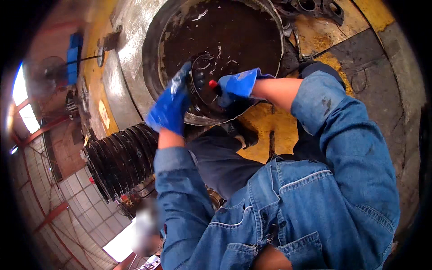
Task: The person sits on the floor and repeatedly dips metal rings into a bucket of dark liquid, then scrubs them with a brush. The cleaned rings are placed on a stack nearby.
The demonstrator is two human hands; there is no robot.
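Note:
A large round metal tub [151, 67] holds dark, oily liquid with light glints on its surface. Near its close edge a dark, wet round part with a curved rim [196, 92] is partly in the liquid. My left hand [173, 101], in a blue glove, grips that rim from the left, fingers pointing away from me. My right hand [236, 87], also blue-gloved, is closed over the right side of the part. It holds a dark tool with a red end [213, 83]; the glove hides most of the tool, so its kind is unclear.
A black ribbed cylinder [119, 157] lies left of my knees. Dark metal castings [315, 9] sit beyond the tub at the right. Black matting [355, 63] covers yellow flooring on the right. Blue boxes [73, 58] stand far left.

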